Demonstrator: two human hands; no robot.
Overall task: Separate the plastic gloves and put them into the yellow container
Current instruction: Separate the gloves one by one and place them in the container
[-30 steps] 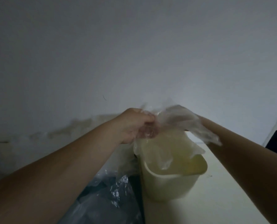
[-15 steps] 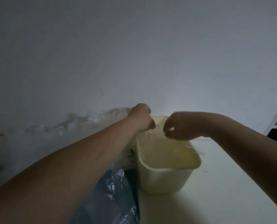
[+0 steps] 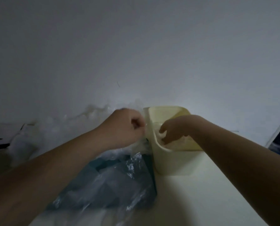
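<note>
Left of yellow container (image 3: 168, 162): crumpled plastic bag (image 3: 113, 185), just beside.

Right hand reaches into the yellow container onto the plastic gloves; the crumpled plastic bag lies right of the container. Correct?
Not quite. The right hand does reach into the yellow container onto the plastic gloves, but the head view shows the crumpled plastic bag left of the container.

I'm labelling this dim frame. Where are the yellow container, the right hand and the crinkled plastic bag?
yellow container (image 3: 171, 162): head view, its near outer wall.
right hand (image 3: 175, 129): head view, middle of the hand.
plastic bag (image 3: 113, 185): head view, its crinkled middle.
</note>
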